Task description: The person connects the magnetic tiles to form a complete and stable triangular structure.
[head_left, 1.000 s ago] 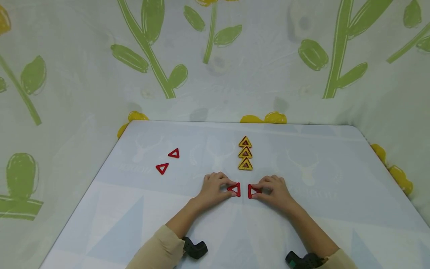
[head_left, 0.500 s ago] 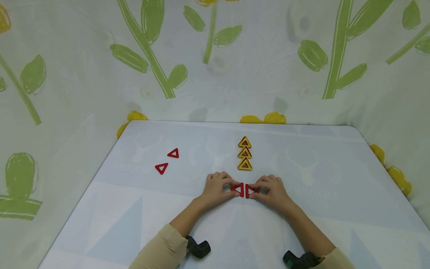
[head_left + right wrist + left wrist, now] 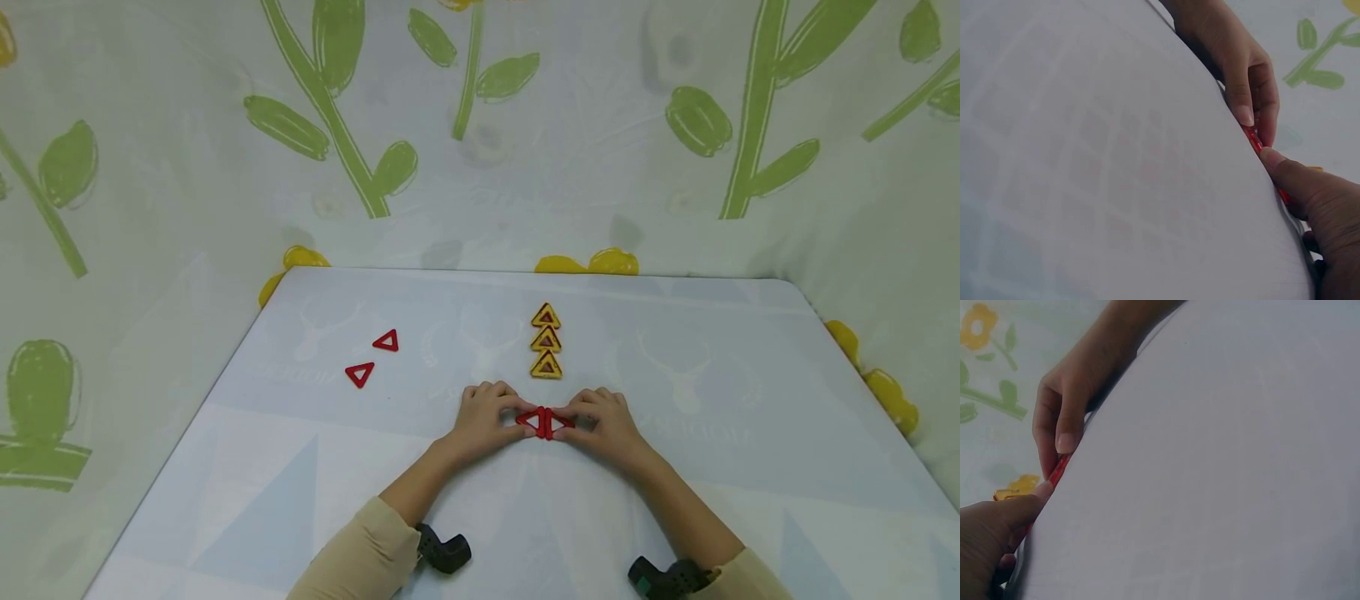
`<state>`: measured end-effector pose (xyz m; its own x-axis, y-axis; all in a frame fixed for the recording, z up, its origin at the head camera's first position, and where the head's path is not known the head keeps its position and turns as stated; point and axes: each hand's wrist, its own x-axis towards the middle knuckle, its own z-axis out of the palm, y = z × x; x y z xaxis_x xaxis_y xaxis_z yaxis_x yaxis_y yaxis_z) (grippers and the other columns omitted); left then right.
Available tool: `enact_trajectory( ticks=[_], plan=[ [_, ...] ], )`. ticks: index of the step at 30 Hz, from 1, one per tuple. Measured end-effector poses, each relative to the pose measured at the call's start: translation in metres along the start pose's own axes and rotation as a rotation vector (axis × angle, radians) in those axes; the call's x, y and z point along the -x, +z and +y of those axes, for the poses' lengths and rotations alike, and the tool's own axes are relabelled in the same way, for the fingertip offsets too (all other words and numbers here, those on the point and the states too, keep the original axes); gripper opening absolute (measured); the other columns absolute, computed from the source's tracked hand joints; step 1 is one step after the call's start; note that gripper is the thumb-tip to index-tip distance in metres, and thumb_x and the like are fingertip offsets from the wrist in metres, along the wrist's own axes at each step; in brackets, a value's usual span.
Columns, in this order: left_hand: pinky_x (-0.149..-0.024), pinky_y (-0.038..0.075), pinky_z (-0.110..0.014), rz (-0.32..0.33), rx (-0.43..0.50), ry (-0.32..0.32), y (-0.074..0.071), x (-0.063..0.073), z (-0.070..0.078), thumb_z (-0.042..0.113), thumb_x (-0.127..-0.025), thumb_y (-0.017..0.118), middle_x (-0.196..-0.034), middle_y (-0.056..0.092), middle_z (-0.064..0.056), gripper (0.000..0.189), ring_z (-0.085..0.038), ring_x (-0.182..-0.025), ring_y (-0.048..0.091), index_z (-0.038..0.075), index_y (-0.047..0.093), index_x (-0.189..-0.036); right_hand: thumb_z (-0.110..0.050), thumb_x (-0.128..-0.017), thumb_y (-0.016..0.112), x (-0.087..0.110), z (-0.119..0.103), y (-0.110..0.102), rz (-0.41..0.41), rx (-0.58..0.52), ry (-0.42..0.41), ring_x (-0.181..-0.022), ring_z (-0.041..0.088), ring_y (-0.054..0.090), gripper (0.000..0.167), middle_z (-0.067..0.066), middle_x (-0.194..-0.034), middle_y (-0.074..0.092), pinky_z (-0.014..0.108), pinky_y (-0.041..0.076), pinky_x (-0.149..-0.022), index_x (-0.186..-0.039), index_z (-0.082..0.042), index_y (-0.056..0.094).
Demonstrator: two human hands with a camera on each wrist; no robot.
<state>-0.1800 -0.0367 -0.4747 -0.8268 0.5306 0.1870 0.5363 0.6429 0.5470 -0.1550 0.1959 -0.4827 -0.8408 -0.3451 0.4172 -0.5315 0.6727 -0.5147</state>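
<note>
Two hollow red triangles meet edge to edge on the table at the middle of the head view. My left hand (image 3: 486, 423) pinches the left red triangle (image 3: 541, 422) between thumb and index finger. From the other side my right hand (image 3: 607, 425) pinches the right red triangle (image 3: 549, 423) the same way. Their flat sides look to be touching, with the points facing outward into the hands. In the left wrist view only a thin red strip (image 3: 1059, 470) of the triangles shows between the fingertips. The right wrist view likewise shows a narrow red edge (image 3: 1254, 140).
Just beyond the hands, several yellow-and-red triangles (image 3: 546, 367) stand in a column pointing away. Two loose red triangles, a nearer one (image 3: 360, 382) and a farther one (image 3: 386, 347), lie to the left. The table (image 3: 675, 517) ends at a patterned curtain behind.
Both hands have brought their red triangles together, the left moving right and the right moving slightly left, until the gap between them closed. The other triangles have stayed in place.
</note>
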Motion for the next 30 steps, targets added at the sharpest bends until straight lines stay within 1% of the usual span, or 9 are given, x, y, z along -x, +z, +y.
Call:
enact_trajectory(
  ticks=[3, 10, 16, 20, 25, 28, 30],
  plan=[
    [-0.082, 0.03, -0.039, 0.001, 0.0, 0.003, 0.0, -0.001, 0.001, 0.04, -0.079, 0.073, -0.098, 0.057, 0.004, 0.03, -0.014, -0.09, 0.048, 0.025, 0.073, -0.105, -0.022, -0.066, 0.084, -0.001, -0.001, -0.001, 0.006, 0.0, -0.005, -0.076, 0.009, 0.046, 0.03, -0.007, -0.08, 0.061, 0.03, 0.027, -0.069, -0.094, -0.015, 0.077],
    [-0.086, 0.029, -0.039, -0.022, 0.008, -0.01, 0.0, -0.001, -0.001, 0.04, -0.08, 0.072, -0.101, 0.058, 0.004, 0.031, -0.014, -0.092, 0.047, 0.025, 0.072, -0.107, -0.024, -0.067, 0.084, -0.001, -0.001, -0.001, -0.002, 0.01, 0.01, -0.076, 0.007, 0.045, 0.03, -0.009, -0.08, 0.06, 0.03, 0.027, -0.069, -0.095, -0.016, 0.077],
    [-0.086, 0.03, -0.041, -0.022, -0.004, 0.019, 0.001, 0.001, -0.005, 0.039, -0.081, 0.072, -0.101, 0.057, 0.004, 0.033, -0.014, -0.093, 0.047, 0.025, 0.071, -0.111, -0.024, -0.065, 0.085, 0.001, 0.0, 0.001, 0.015, 0.01, -0.005, -0.076, 0.008, 0.046, 0.032, -0.008, -0.08, 0.061, 0.03, 0.027, -0.069, -0.095, -0.016, 0.077],
    [-0.089, 0.032, -0.041, -0.012, 0.01, 0.039, 0.0, 0.005, -0.01, 0.036, -0.08, 0.073, -0.102, 0.057, 0.002, 0.035, -0.015, -0.094, 0.048, 0.023, 0.07, -0.113, -0.026, -0.067, 0.084, 0.001, 0.0, 0.002, -0.011, 0.011, 0.024, -0.079, 0.009, 0.047, 0.032, -0.008, -0.083, 0.062, 0.032, 0.029, -0.071, -0.097, -0.017, 0.076],
    [-0.085, 0.034, -0.037, 0.015, 0.048, 0.053, -0.005, 0.011, -0.02, 0.033, -0.078, 0.076, -0.103, 0.056, 0.001, 0.038, -0.014, -0.094, 0.047, 0.02, 0.07, -0.113, -0.028, -0.07, 0.082, 0.0, -0.001, 0.001, -0.045, 0.013, 0.072, -0.083, 0.01, 0.048, 0.031, -0.008, -0.086, 0.062, 0.033, 0.031, -0.074, -0.1, -0.019, 0.076],
    [-0.085, 0.034, -0.037, 0.021, 0.064, 0.042, -0.008, 0.015, -0.027, 0.033, -0.078, 0.076, -0.104, 0.057, 0.002, 0.038, -0.014, -0.094, 0.047, 0.02, 0.07, -0.113, -0.028, -0.07, 0.082, 0.001, -0.001, 0.0, -0.044, 0.012, 0.073, -0.084, 0.01, 0.049, 0.031, -0.008, -0.086, 0.062, 0.033, 0.031, -0.074, -0.1, -0.02, 0.076],
    [-0.086, 0.034, -0.038, 0.028, 0.082, 0.035, -0.011, 0.017, -0.031, 0.032, -0.078, 0.077, -0.105, 0.057, 0.002, 0.038, -0.014, -0.095, 0.047, 0.019, 0.07, -0.113, -0.027, -0.07, 0.082, 0.001, 0.0, 0.0, -0.034, 0.017, 0.059, -0.083, 0.01, 0.048, 0.031, -0.008, -0.086, 0.063, 0.033, 0.031, -0.074, -0.099, -0.019, 0.075]
  ],
)
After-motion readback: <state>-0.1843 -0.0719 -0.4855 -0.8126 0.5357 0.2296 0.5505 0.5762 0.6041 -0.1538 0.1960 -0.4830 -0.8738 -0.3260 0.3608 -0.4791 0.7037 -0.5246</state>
